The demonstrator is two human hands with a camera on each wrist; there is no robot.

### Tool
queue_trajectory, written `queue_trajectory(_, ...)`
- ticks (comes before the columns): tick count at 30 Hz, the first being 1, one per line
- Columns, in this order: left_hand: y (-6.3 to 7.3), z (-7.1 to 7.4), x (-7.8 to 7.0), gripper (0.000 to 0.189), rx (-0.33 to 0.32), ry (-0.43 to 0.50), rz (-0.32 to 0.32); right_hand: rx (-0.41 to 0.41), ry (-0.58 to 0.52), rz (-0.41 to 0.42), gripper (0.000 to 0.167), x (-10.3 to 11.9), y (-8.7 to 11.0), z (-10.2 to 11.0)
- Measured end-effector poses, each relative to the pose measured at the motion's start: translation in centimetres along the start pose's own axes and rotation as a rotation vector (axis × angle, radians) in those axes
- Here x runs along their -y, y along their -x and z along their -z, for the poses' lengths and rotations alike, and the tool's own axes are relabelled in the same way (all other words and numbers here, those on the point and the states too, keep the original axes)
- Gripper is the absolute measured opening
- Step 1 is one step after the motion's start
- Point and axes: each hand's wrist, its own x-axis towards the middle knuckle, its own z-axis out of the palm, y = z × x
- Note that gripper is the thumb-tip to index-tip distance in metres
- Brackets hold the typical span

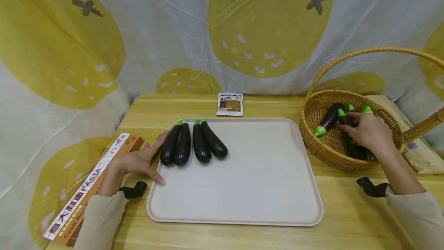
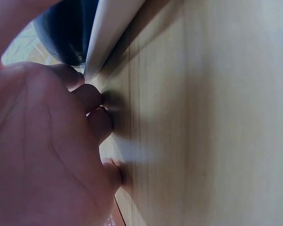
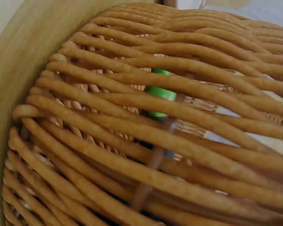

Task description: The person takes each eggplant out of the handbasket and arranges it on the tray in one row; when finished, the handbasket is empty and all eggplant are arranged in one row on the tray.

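Several dark eggplants with green stem ends lie side by side on a pale tray [image 1: 249, 182], grouped at its upper left; the leftmost eggplant [image 1: 170, 147] is nearest my left hand [image 1: 138, 161]. That hand rests spread at the tray's left edge, thumb over the rim, fingertips on the table in the left wrist view. Inside the wicker basket [image 1: 322, 153], my right hand [image 1: 371, 130] grips an eggplant [image 1: 343, 118] near its green end. Another eggplant [image 1: 329, 119] leans in the basket to its left, and more are partly hidden under the hand. In the right wrist view, basket weave [image 3: 132, 122] covers most of the contents.
A long pasta box [image 1: 90, 188] lies left of the tray, beneath the left forearm. Behind the tray is a small packet [image 1: 230, 104]. The basket's tall handle [image 1: 374, 50] arches above the right hand, and a flat pale package [image 1: 421, 153] lies right of the basket.
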Motion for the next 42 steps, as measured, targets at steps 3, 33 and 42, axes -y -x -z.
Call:
queue_trajectory(3, 0.0, 0.0, -0.1, 0.155, 0.001, 0.003, 0.007, 0.031, -0.047, 0.015, 0.064, -0.1, -0.3, -0.3)
queue_trajectory(33, 0.1, 0.0, 0.0, 0.155, -0.004, 0.001, 0.012, -0.039, -0.028, 0.298, 0.045, -0.8, -0.5, -2.2)
queue_trajectory(42, 0.0, 0.0, 0.0, 0.155, 0.001, 0.027, 0.006, 0.033, -0.013, 0.361, 0.045, -1.0, -0.5, -2.0)
